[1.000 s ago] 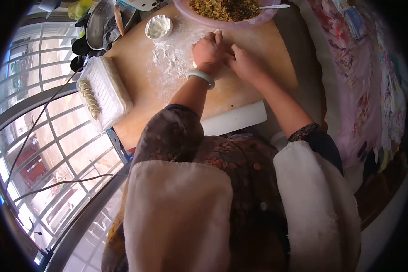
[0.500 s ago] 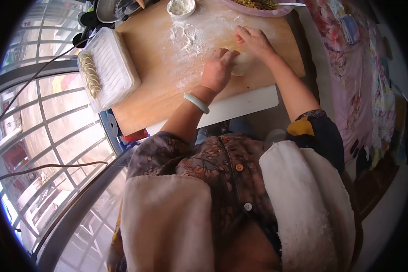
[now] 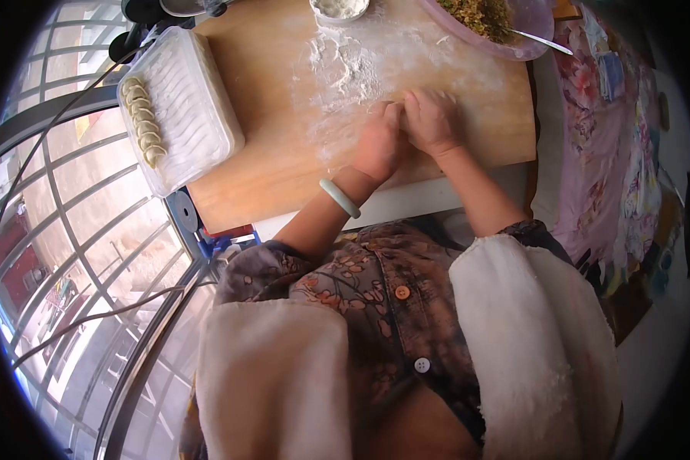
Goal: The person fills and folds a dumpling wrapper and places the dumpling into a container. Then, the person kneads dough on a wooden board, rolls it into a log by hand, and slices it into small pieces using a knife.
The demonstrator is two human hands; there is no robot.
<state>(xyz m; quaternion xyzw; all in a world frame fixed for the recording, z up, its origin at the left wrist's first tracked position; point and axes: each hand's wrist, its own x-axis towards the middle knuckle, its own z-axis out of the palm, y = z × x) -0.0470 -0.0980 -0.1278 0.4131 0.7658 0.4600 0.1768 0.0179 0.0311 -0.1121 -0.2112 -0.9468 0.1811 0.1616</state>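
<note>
My left hand (image 3: 379, 142), with a pale green bangle (image 3: 340, 198) at its wrist, is closed, with its fingers against my right hand. My right hand (image 3: 431, 121) is also closed, thumb and fingers pressed together beside the left. Between them a small pale edge of dough (image 3: 396, 98) shows; the rest of the dough is hidden by my fingers. Both hands are low over the wooden board (image 3: 276, 172), just below a patch of scattered flour (image 3: 353, 67).
At the left is a clear plastic tray (image 3: 199, 130) with a row of dumplings (image 3: 142, 119). A white bowl of flour (image 3: 340, 9) stands at the back. Back right is a pink bowl (image 3: 530, 47) of chopped filling (image 3: 479, 17) with a spoon (image 3: 546, 42).
My hands were apart, with a flat pale dough piece visible by the left one. Now they have come together over it, the right hand having moved down. The view has shifted, showing more filling bowl.
</note>
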